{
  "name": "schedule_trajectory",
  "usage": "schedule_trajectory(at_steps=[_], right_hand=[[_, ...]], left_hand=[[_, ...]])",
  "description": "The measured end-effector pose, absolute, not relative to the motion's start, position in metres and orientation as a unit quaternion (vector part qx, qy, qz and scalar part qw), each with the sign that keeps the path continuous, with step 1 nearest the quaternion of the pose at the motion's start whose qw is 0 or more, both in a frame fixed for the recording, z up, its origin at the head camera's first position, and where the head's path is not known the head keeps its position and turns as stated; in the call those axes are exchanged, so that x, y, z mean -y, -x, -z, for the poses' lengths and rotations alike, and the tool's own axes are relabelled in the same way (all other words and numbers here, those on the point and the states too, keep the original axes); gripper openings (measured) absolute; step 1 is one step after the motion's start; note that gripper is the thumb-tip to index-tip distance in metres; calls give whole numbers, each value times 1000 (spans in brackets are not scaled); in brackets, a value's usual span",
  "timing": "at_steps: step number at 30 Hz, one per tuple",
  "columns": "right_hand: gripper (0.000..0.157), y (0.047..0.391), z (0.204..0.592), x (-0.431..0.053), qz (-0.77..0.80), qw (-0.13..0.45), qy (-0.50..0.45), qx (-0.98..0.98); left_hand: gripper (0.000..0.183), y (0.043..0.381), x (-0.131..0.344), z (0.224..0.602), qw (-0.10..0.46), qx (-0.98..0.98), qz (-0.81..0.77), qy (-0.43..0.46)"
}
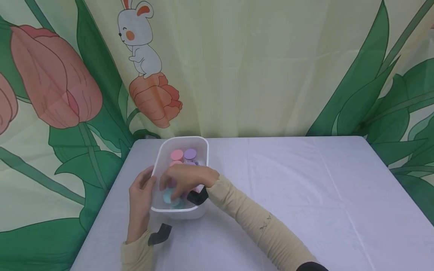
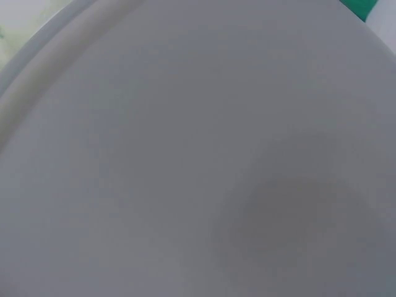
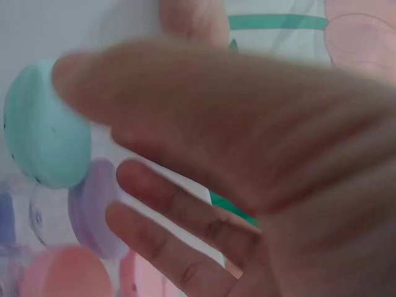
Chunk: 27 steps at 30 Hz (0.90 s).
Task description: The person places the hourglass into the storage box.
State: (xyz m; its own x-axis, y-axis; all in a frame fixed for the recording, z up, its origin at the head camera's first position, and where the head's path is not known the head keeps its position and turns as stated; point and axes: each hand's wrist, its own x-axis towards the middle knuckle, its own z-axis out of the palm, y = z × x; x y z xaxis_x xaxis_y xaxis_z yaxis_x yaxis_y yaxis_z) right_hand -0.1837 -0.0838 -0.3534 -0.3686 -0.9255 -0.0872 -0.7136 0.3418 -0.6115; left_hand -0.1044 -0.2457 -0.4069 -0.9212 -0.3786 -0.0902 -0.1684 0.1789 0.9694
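A white plastic bin stands on the table and holds several small clear jars with coloured lids. My left hand holds the bin at its left rim; the left wrist view is filled by the bin's outer wall. Inside the bin reaches my right hand, palm down and fingers spread. Its thumb overlaps the edge of a mint-lidded jar in the right wrist view; the other visible fingertips stand apart from that lid. Pink lids and a purple lid show at the far end.
A white cloth covers the table, whose left edge runs close beside the bin. Behind it hangs a curtain printed with tulips, leaves and a rabbit on a carrot. Black camera mounts sit at both wrists.
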Motion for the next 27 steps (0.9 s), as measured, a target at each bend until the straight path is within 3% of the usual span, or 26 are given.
schedule_trajectory(at_steps=[27], right_hand=[[36,190,334,45,300,166,529,-776]], left_hand=[[46,102,245,396,107,797,571,-164]])
